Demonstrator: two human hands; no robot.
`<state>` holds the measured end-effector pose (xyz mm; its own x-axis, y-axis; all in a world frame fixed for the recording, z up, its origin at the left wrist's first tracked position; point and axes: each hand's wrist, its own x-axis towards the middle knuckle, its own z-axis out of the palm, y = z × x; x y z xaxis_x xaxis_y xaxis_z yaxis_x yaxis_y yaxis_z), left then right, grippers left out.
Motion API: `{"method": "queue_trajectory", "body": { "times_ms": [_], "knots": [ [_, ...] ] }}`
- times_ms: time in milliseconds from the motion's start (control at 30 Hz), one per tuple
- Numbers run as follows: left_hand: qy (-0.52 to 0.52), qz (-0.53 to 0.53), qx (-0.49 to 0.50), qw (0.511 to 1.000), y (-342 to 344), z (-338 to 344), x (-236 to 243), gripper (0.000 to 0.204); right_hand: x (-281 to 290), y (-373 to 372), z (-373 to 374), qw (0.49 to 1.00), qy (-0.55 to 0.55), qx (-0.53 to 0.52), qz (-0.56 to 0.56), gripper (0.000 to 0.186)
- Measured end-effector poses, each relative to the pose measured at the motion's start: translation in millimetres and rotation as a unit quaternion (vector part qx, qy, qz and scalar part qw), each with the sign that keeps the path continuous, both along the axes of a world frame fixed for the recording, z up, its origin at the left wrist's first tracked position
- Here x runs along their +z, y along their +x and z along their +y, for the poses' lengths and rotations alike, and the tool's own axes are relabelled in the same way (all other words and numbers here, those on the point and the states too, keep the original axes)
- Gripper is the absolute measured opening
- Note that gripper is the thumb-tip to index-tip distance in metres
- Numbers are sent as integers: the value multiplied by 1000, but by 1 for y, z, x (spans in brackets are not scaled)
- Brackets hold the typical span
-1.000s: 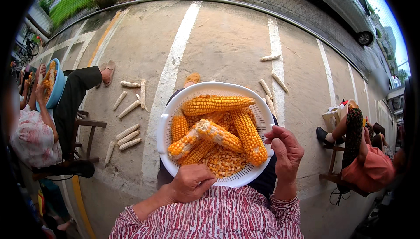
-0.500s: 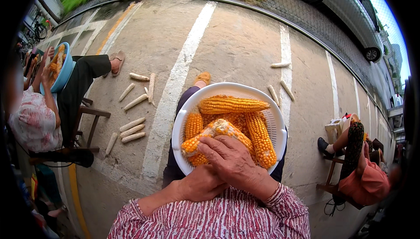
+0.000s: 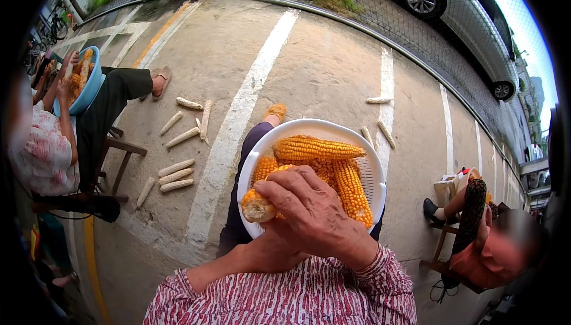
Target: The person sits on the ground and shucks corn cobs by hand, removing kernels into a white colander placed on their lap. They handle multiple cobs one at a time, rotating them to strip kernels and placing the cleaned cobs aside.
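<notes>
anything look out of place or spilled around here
Mainly the pale, bare corncobs lying loose on the pavement left of the white slotted basket, with a few more cobs beyond it on the right. They look discarded, scattered at different angles rather than gathered in a container.

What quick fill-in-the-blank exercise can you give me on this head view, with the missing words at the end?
1. The right hand lies across a corn cob and partly covers the ____ hand.
2. The lap basin below the hands is coloured ____.
3. The basin held by the seated co-worker at the picture's left edge is coloured ____.
4. A parked car shows beyond the wire-mesh ____.

Missing words: left; white; blue; fence.
</notes>
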<state>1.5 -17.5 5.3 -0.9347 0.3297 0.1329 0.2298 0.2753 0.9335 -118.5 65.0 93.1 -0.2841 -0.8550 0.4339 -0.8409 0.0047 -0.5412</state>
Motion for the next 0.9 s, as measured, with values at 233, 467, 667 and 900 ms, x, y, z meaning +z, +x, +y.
{"method": "queue_trajectory", "body": {
  "times_ms": [233,467,667,900],
  "knots": [
    [-20,-113,14,993,-5,-6,6,27,3,-3,73,781,-327,-188,-498,49],
    [63,-190,81,976,-7,0,5,41,-52,30,124,567,-383,-271,-677,52],
    [276,-197,129,932,-4,8,-6,40,-71,46,143,579,-325,-204,-719,52],
    [343,-237,143,898,-11,5,5,44,-74,54,140,667,-206,-177,-693,59]
  ]
}}
